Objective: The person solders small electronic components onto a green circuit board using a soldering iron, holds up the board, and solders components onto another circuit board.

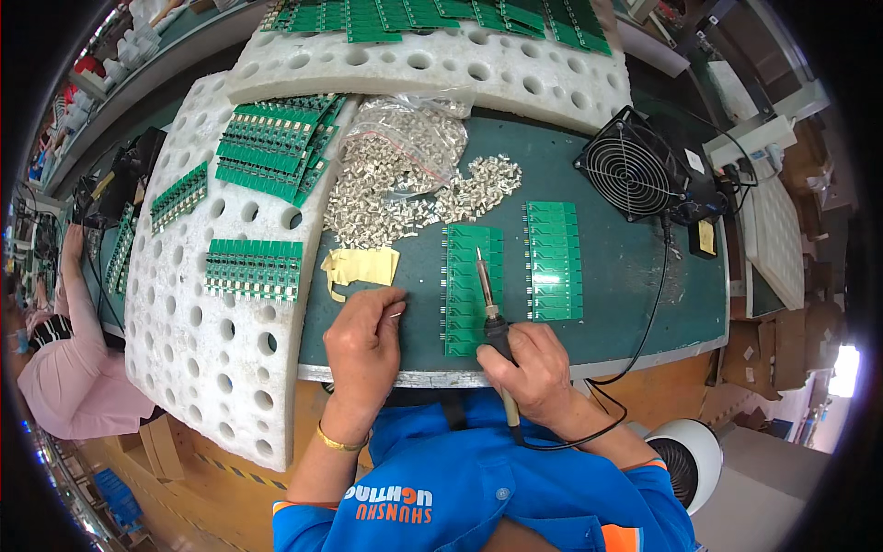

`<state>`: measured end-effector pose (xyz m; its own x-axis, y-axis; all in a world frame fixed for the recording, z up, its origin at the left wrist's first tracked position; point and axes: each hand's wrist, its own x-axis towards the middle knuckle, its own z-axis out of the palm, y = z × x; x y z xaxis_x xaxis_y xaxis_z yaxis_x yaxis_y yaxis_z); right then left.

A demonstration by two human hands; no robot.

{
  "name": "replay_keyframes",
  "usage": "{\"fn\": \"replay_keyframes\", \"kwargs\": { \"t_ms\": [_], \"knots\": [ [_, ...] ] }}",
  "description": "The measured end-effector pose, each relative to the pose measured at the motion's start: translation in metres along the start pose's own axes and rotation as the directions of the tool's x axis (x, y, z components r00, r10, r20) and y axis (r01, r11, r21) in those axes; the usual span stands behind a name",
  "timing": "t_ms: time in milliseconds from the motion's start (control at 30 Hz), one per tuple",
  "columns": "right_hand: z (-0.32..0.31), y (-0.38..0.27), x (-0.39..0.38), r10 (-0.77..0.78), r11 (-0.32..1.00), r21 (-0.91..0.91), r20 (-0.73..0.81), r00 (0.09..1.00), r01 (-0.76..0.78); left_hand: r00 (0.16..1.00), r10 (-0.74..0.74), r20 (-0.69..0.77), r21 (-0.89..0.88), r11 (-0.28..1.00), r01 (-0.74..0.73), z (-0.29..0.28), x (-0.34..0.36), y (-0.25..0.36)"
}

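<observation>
My right hand [533,368] is wrapped round a soldering iron [497,336], whose metal tip points away from me over a green circuit board panel [457,317]. Whether the tip touches the panel I cannot tell. Left of that panel, my left hand [365,339] is closed in a pinch; a short, thin silvery piece, too small to name, sticks out at its fingertips. A second green panel [555,267] lies to the right of the first. Yellow cloth or paper [363,267] lies just beyond my left hand.
Small metal parts [368,198] are heaped beyond the cloth, beside a clear plastic bag [414,133]. White foam boards [189,340] at left and far side carry populated circuit panels [253,269]. A black fan [630,170] stands at right near the iron's cord [658,304]. Another person [83,368] works at far left.
</observation>
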<state>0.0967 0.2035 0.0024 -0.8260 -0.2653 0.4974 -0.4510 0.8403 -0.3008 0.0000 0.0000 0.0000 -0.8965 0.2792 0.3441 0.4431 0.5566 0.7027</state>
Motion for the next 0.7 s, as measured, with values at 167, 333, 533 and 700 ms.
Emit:
{"fn": "replay_keyframes", "kwargs": {
  "t_ms": [167,333,533,700],
  "knots": [
    [-0.001,0.001,0.0,-0.001,1.0,0.012,0.007,1.0,0.001,0.92,-0.326,0.216,-0.282,0.881,0.379,-0.005,-0.005,0.019],
    [0.0,0.002,-0.002,-0.013,1.0,-0.015,-0.01,1.0,0.013,0.806,-0.41,0.427,-0.58,0.56,0.592,-0.006,-0.008,0.015],
    [-0.002,0.004,-0.007,-0.031,0.998,-0.062,-0.04,0.999,0.029,0.668,-0.437,0.602,-0.714,0.081,0.696,-0.013,-0.006,0.012],
    [-0.006,0.004,-0.007,-0.033,0.996,-0.089,-0.043,0.999,0.029,0.596,-0.457,0.66,-0.698,-0.081,0.711,-0.013,-0.008,0.011]
  ]
}}
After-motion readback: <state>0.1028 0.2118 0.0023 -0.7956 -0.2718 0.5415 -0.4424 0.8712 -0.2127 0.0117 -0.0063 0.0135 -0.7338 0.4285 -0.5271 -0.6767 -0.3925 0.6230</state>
